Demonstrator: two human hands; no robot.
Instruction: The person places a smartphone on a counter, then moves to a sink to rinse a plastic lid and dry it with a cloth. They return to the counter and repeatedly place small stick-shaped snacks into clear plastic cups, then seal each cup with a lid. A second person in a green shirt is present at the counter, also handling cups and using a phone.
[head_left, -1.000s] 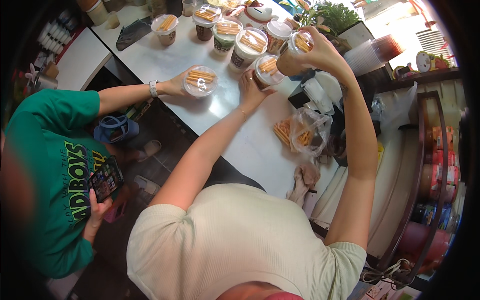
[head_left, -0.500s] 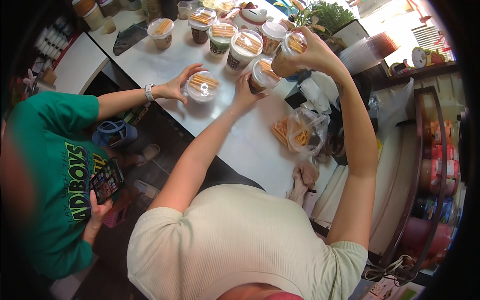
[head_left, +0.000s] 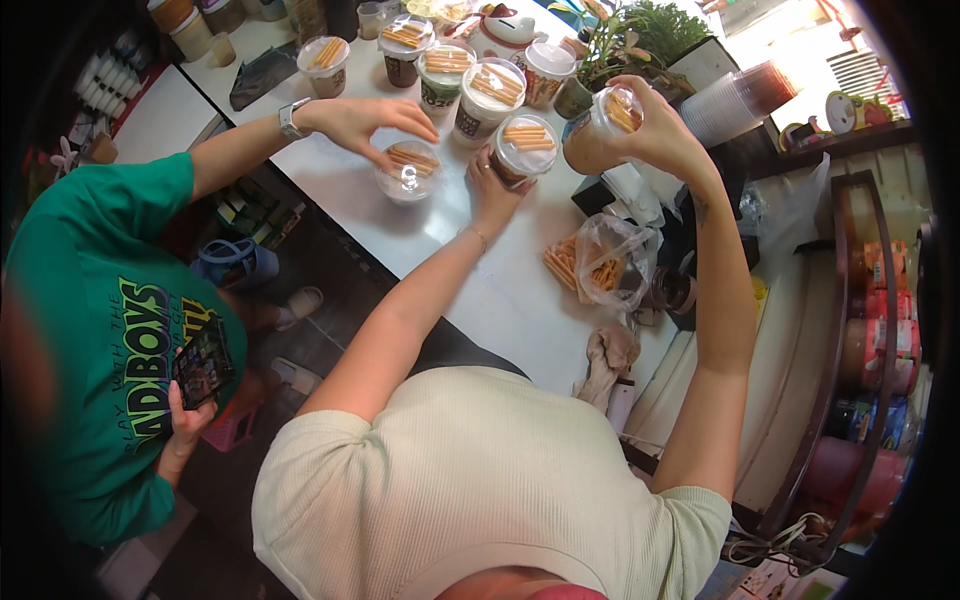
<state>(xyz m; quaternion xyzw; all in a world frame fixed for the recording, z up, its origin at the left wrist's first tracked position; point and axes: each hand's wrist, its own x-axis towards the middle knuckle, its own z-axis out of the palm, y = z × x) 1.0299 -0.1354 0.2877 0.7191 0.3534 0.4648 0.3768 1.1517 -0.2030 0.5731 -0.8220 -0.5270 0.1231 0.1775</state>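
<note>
My left hand is wrapped round a lidded dessert cup that stands on the white counter, biscuit sticks showing under its clear lid. Raised to the right of it, my right hand grips a second lidded cup, tilted, also with sticks under the lid. A co-worker's hand, wearing a watch, hovers with spread fingers at another clear-lidded cup. Beyond my hands stand several more lidded cups, among them a white-topped cup and a green-toned cup.
An opened plastic bag of biscuit sticks lies on the counter. Stacked clear cups and a potted plant stand at the far right. The co-worker in green, at left, holds a phone. A rack lines the right side.
The cup in my right hand has moved slightly right and down, away from the left cup. My left hand's cup now stands more upright. The co-worker's hand has risen over the lid of its cup.
</note>
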